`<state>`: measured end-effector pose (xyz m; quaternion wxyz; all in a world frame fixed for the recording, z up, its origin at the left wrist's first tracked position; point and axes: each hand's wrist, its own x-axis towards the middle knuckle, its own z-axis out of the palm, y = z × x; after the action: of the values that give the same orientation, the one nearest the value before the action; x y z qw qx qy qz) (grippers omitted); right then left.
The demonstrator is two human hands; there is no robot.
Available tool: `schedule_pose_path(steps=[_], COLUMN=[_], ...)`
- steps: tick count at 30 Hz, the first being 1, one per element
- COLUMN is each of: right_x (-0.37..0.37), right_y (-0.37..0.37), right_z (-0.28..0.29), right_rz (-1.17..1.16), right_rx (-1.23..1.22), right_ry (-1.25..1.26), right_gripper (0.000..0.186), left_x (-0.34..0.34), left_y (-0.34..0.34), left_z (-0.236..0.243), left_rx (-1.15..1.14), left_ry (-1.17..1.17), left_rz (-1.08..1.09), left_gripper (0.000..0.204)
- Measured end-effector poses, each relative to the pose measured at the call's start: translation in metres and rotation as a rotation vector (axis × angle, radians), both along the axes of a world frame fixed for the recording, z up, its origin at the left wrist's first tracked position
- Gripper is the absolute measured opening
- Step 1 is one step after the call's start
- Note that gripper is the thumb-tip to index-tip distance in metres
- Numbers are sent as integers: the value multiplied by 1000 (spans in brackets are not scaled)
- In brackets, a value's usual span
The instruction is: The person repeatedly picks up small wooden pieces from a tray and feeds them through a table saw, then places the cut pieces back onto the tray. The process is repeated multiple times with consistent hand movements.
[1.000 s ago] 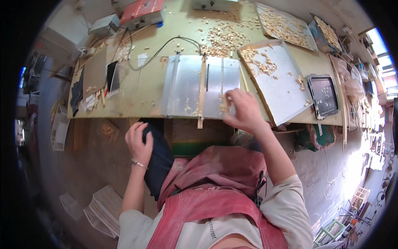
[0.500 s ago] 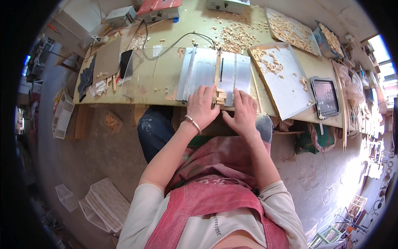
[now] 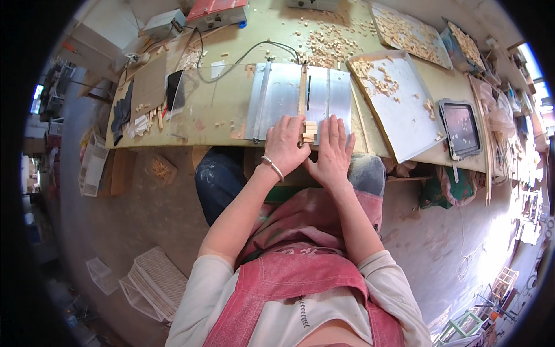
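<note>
At the near edge of the table (image 3: 211, 126), around its middle, lies a flat metal plate (image 3: 281, 95) with a wooden strip (image 3: 302, 95) running from front to back and a narrow dark slot (image 3: 309, 95) just right of it. Close to the plate's near edge, right of the strip, sits a small group of wooden blocks (image 3: 310, 130), laid one behind another between the two hands.

The left hand (image 3: 284, 142) lies over the strip's near end, its fingers curled close together and the thumb beside the blocks; whether they grip the strip cannot be told. The right hand (image 3: 333, 149) rests with fingers long and nearly flat on the plate, the little finger slightly apart, and closes on nothing visible.

To do this well, the blocks should probably be kept flush against the strip and squared to one another, with light, even pressure from both sides so that none tips or slides. The blocks seem to line up with the slot, so fingertips are best kept beside that line, never across it. Sweeping crumbs off the plate would likely help the blocks sit flat.
</note>
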<state>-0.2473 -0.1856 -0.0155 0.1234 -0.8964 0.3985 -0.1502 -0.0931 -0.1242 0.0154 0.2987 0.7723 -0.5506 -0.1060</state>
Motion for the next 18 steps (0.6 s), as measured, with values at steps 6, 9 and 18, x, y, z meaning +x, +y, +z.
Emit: schedule_pose_path(steps=[6, 9, 18], right_x=[2, 3, 8], right_y=[0, 1, 6], right_z=[-3, -5, -5], right_rz=[-10, -3, -2], right_rx=[-22, -27, -24], right_ry=[27, 13, 6], right_gripper=[103, 100, 92], left_x=[-10, -10, -10], left_y=[-3, 1, 2], left_z=[-11, -5, -10], left_rx=[-131, -101, -145], left_ry=[-41, -39, -10], left_rz=[11, 38, -4], left_gripper=[60, 59, 60])
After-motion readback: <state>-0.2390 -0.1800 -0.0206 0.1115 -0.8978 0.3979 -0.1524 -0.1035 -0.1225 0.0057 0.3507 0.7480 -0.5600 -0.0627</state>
